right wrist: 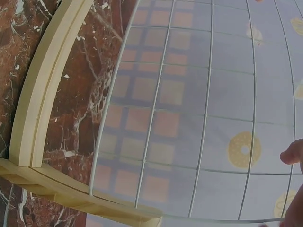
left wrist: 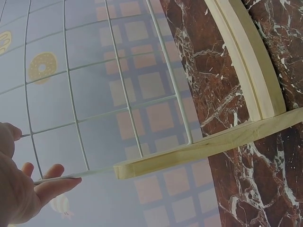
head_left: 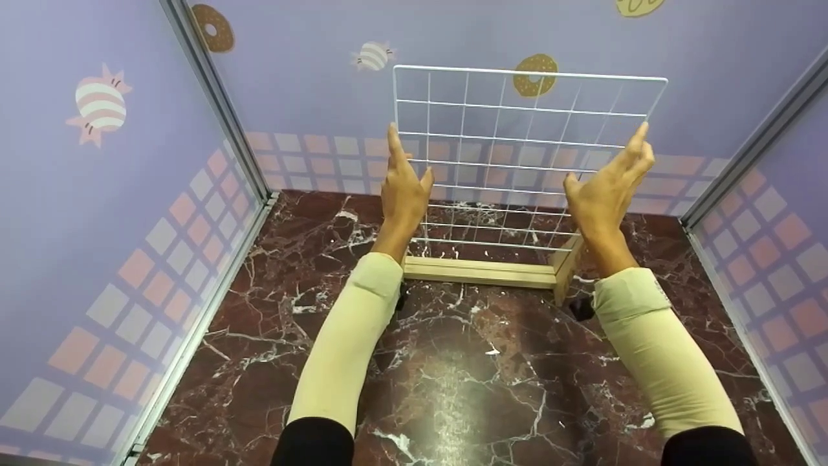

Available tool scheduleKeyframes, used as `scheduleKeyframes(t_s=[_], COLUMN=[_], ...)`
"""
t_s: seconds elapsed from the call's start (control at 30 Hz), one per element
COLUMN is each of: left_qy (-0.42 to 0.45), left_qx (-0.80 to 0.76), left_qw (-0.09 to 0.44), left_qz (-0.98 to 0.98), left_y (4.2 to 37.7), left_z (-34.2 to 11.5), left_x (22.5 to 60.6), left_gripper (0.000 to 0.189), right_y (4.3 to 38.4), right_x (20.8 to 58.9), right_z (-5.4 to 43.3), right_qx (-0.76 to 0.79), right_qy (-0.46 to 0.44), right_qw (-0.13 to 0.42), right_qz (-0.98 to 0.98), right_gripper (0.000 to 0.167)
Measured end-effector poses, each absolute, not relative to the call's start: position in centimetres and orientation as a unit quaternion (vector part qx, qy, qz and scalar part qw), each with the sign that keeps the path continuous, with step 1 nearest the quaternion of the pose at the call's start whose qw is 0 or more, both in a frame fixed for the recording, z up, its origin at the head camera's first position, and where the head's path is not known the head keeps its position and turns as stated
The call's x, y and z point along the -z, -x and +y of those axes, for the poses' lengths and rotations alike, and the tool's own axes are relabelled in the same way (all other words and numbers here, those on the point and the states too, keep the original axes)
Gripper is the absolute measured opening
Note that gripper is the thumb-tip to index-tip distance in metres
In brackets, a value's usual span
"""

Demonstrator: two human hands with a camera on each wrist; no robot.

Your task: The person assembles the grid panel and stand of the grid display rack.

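Note:
A white wire grid panel (head_left: 495, 138) stands tilted upright between my two hands. My left hand (head_left: 404, 188) holds its left edge, thumb on the near side; in the left wrist view the fingers (left wrist: 52, 187) bend about the edge wire. At the opposite edge my right hand (head_left: 608, 191) grips, thumb in front and fingers along the outside. Below is a pale wooden stand (head_left: 479, 270) with a crossbar and side pieces. The panel's lower corners lie along the side pieces (left wrist: 189, 153), (right wrist: 94, 203); whether they sit in a groove, I cannot tell.
The stand is on a dark red marbled surface (head_left: 453, 362) with white veins. Lilac panels with printed sweets and checks enclose it at the back (head_left: 297, 84), left (head_left: 52, 213) and right (head_left: 789, 162). Metal strips (head_left: 226, 97) run along the corners. A small black object (head_left: 581, 309) shows by the right wrist.

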State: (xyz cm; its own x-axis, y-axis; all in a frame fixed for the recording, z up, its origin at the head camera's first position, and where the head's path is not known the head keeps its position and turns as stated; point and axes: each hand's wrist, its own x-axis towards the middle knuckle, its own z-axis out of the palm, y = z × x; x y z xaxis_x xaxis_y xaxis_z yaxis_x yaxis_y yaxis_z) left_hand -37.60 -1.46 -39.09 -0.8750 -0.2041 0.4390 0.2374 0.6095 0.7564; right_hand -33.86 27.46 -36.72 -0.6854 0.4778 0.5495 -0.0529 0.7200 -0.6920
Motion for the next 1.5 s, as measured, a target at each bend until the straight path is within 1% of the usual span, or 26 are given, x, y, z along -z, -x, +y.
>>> scheduleKeyframes(t_s=[0.1,0.17,0.43,0.73,0.93,1.2,1.5], left_qy=[0.012,0.012,0.008,0.017,0.016,0.001,-0.009], left_qx=[0.444,0.448,0.457,0.461,0.465,0.456,0.446], left_qw=[0.248,0.245,0.234,0.244,0.243,0.233,0.24], left_qz=[-0.861,-0.86,-0.858,-0.853,-0.851,-0.859,-0.862], left_y=[37.6,37.6,37.5,37.5,37.4,37.3,37.2], left_z=[-1.5,-1.5,-1.6,-1.7,-1.7,-1.6,-1.5], left_x=[39.1,39.2,39.3,39.9,40.4,41.3,42.0], left_gripper=[0.106,0.106,0.107,0.107,0.106,0.107,0.107], right_y=[33.9,33.9,34.0,33.9,33.8,33.7,33.7], right_x=[36.6,36.6,37.0,37.5,37.8,38.8,39.3], right_z=[27.6,27.7,28.0,28.0,28.0,28.0,28.0], right_qx=[-0.377,-0.383,-0.379,-0.371,-0.378,-0.374,-0.377], right_qy=[0.144,0.151,0.145,0.129,0.128,0.127,0.135], right_qw=[0.349,0.343,0.346,0.367,0.351,0.352,0.344], right_qz=[-0.846,-0.845,-0.846,-0.843,-0.847,-0.849,-0.849], right_gripper=[0.12,0.121,0.121,0.112,0.114,0.115,0.12])
